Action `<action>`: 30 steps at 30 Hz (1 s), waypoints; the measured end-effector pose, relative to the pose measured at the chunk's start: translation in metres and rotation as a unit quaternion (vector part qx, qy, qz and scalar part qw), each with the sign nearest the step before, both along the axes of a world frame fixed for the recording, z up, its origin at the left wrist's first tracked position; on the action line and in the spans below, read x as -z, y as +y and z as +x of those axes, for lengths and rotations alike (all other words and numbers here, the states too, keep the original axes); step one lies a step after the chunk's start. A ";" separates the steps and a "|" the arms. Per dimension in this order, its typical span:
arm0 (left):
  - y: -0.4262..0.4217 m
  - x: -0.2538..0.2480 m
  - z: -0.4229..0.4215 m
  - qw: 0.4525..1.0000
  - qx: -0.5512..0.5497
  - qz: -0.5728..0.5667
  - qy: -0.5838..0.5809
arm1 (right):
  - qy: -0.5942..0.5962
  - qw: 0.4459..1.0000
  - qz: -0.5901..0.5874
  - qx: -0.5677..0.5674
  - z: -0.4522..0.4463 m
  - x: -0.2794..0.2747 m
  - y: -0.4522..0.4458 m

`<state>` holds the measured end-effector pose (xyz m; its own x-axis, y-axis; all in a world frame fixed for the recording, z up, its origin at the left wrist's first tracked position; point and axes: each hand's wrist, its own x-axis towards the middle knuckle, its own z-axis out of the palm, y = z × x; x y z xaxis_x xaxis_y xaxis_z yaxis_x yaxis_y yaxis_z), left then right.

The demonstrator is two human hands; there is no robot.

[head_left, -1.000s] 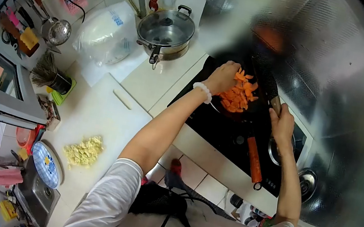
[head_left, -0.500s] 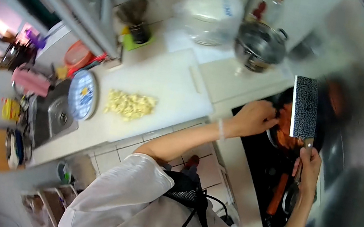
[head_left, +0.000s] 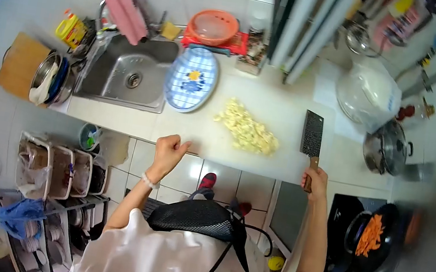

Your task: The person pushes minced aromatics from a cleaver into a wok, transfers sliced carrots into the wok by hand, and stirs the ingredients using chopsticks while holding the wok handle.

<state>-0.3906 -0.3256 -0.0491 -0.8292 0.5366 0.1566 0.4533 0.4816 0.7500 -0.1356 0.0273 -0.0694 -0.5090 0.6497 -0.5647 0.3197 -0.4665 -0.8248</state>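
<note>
My right hand (head_left: 315, 180) grips the wooden handle of a cleaver (head_left: 313, 133), its dark blade pointing away from me above the right end of the white cutting board (head_left: 286, 104). A pile of chopped pale-yellow pieces (head_left: 248, 128) lies on the board, left of the blade. My left hand (head_left: 170, 152) is closed, thumb sticking out, at the counter's front edge; nothing shows in it. To the right, a frying pan (head_left: 382, 244) holds orange strips (head_left: 371, 236) that look like carrot.
A blue-and-white oval plate (head_left: 191, 81) stands between the board and the sink (head_left: 120, 98). Behind it is an orange basin (head_left: 213, 27). A lidded pot (head_left: 386, 149) and a bagged bowl (head_left: 366, 92) occupy the back right. Racks (head_left: 56, 224) stand on the floor at left.
My view has turned left. Both hands have left the pan area and are now at the counter, with the cleaver still in my right hand. The left hand has closed.
</note>
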 end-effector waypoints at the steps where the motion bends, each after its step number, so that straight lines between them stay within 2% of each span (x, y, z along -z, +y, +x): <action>1: -0.020 0.006 -0.006 0.999 -0.037 -0.011 -0.009 | -0.001 1.000 -0.001 -0.010 -0.012 0.015 -0.002; 3: -0.052 0.014 -0.017 0.996 -0.081 -0.019 -0.020 | 0.008 0.999 -0.001 0.038 -0.028 0.038 -0.001; 7: -0.087 0.021 -0.043 0.994 -0.107 -0.022 0.022 | -0.020 0.998 0.038 0.045 -0.039 0.058 -0.001; 9: -0.095 0.015 -0.055 0.990 -0.136 -0.005 0.043 | -0.054 0.995 0.086 0.009 -0.032 0.090 0.011; 10: -0.099 0.015 -0.060 0.989 -0.141 0.005 0.046 | -0.158 0.947 0.275 -0.043 -0.032 0.094 0.010; 11: -0.101 0.015 -0.066 0.989 -0.141 0.009 0.048 | -0.253 0.852 0.450 -0.089 -0.032 0.098 0.011; 12: -0.104 0.015 -0.071 0.986 -0.154 0.009 0.055 | -0.252 0.851 0.453 -0.085 -0.034 0.095 0.010; 14: -0.105 0.009 -0.076 0.985 -0.165 0.012 0.050 | -0.350 0.787 0.494 -0.117 -0.047 0.067 -0.004; 15: -0.105 0.005 -0.077 0.986 -0.160 0.017 0.052 | -0.352 0.786 0.496 -0.110 -0.053 0.052 -0.008; 17: -0.104 0.000 -0.074 0.985 -0.165 0.031 0.037 | -0.100 0.749 0.654 -0.031 -0.069 0.013 -0.016; 19: -0.099 -0.007 -0.064 0.986 -0.154 0.035 0.043 | 0.070 0.828 0.553 -0.058 -0.082 -0.110 -0.063; 20: -0.096 -0.008 -0.059 0.987 -0.151 0.034 0.033 | 0.218 0.836 0.502 -0.047 -0.075 -0.168 -0.093; 21: -0.095 -0.011 -0.052 0.989 -0.144 0.030 0.023 | 0.321 0.777 0.535 -0.085 -0.052 -0.194 -0.102; 23: -0.087 -0.014 -0.041 0.993 -0.116 0.018 0.033 | 0.524 0.625 0.542 -0.203 -0.007 -0.247 -0.119; 24: -0.083 -0.015 -0.036 0.993 -0.107 0.020 0.040 | 0.640 0.570 0.486 -0.172 0.001 -0.279 -0.152; 26: -0.076 -0.018 -0.026 0.995 -0.091 0.014 0.047 | 0.832 0.419 0.350 -0.104 0.009 -0.316 -0.202; 27: -0.074 -0.018 -0.022 0.996 -0.078 0.011 0.044 | 0.826 0.423 0.358 -0.097 0.017 -0.316 -0.205; 30: -0.065 -0.029 -0.011 0.996 -0.065 0.014 0.058 | 0.840 0.462 0.244 -0.145 0.032 -0.319 -0.207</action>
<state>-0.4016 -0.3908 -0.0202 -0.8669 0.4197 0.2691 0.4729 0.5215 0.7103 -0.1038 -0.1795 0.2496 -0.0681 0.2577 0.9638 -0.9725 -0.2329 -0.0064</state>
